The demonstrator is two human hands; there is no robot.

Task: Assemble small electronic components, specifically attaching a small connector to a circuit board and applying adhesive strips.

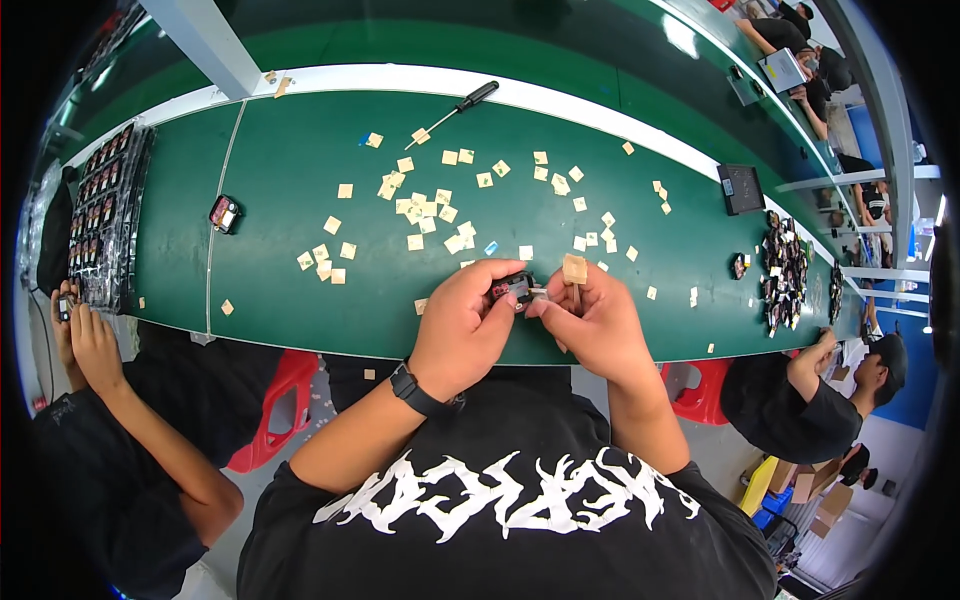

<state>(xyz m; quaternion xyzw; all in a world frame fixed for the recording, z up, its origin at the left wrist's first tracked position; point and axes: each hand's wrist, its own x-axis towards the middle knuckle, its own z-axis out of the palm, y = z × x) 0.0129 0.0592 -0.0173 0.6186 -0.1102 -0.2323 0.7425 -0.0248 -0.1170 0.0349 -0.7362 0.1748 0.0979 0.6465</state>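
Near the table's front edge, my left hand (465,325) is closed around a small black device (510,289) with some red on its face. Close against the device's right side, my right hand (600,320) pinches a thin strip topped by a tan square piece (574,268). A small pale bit shows between the right fingertips and the device, too small to make out. Cream paper squares (428,210) lie scattered over the green table (290,130) beyond both hands. A black-handled screwdriver (478,95) rests at the far side, its tip by one square.
Another black device (226,214) sits to the left, and one more (740,266) to the right. Trays of devices (105,215) stand at far left, beside a co-worker's hands (90,340). At right are a black box (741,190), a device pile (785,270) and another person (800,390).
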